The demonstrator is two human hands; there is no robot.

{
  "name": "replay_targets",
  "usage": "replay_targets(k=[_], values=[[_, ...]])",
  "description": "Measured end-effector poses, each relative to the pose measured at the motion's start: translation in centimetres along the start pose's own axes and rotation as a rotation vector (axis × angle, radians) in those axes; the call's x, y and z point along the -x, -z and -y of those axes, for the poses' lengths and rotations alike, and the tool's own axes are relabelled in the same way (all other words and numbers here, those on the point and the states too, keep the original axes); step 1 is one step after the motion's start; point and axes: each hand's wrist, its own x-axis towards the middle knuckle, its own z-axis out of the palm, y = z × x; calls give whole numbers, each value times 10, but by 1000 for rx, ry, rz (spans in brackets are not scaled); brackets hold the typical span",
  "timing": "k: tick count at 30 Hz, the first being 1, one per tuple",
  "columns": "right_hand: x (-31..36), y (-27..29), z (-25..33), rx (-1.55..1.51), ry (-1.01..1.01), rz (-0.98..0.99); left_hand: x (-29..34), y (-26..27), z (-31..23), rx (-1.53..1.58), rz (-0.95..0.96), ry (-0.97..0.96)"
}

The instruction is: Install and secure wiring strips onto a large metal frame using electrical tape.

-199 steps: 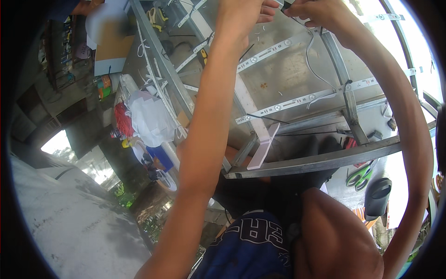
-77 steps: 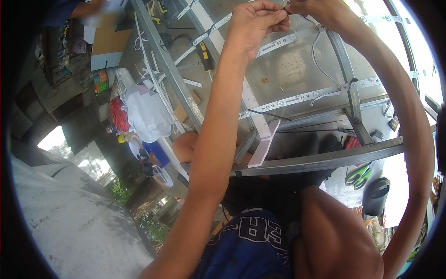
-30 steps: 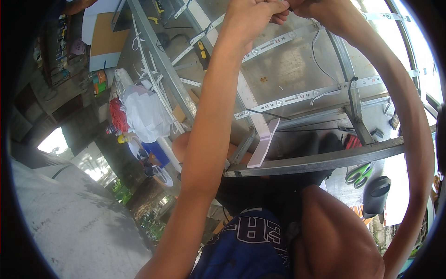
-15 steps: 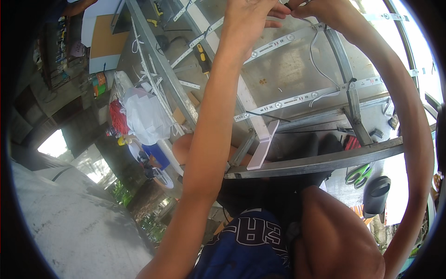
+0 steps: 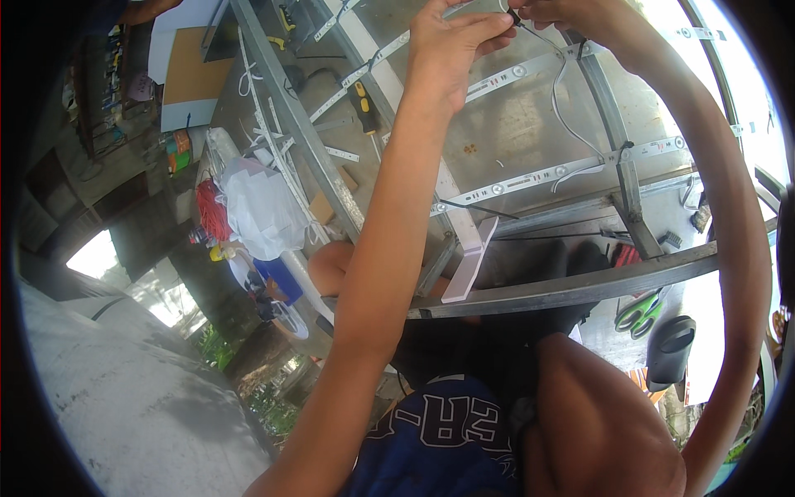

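Note:
At the top of the view my left hand (image 5: 454, 40) pinches a thin wire (image 5: 534, 33), its thumb and fingers pressed together. Close by on the right, my right hand (image 5: 573, 18) is closed on the same wire, its fingertips partly cut off by the upper edge. A small black piece (image 5: 514, 16) sits on the wire between both sets of fingertips; its kind is hard to make out. From there the pale wire runs down along the metal frame (image 5: 530, 290). White LED strips (image 5: 530, 180) with round lenses cross the frame below my hands.
A yellow-and-black screwdriver (image 5: 362, 106) lies left of my left forearm. Green-handled scissors (image 5: 638, 315) and a dark slipper (image 5: 670, 352) lie at the right. White plastic bags (image 5: 263, 207) and red wire (image 5: 213, 211) are on the left. A pale angled strip (image 5: 470, 263) rests against the frame.
My left hand has shifted slightly right and down, its thumb now extended toward the right fingertips. The black piece between the hands shows more clearly. My right hand has barely moved.

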Motion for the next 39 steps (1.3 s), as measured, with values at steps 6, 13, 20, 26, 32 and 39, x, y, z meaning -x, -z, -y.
replay_targets(k=[6,13,20,26,32,39], values=[[0,-2,-4,-33,7,-15,-4,-12,2,79,-11,-40],[-9,-4,-21,-65,30,-36,9,-42,-13,-447,-227,-114],[2,-5,-4,-90,82,-22,8,-44,-4,-565,-285,-219],[-4,-6,-12,-98,59,11,-3,-31,14,-57,-91,-169],[-6,-10,-5,-83,13,-5,-5,-18,8,-49,-32,-44],[-1,-6,-2,-30,9,17,3,-13,3,-161,-37,-42]])
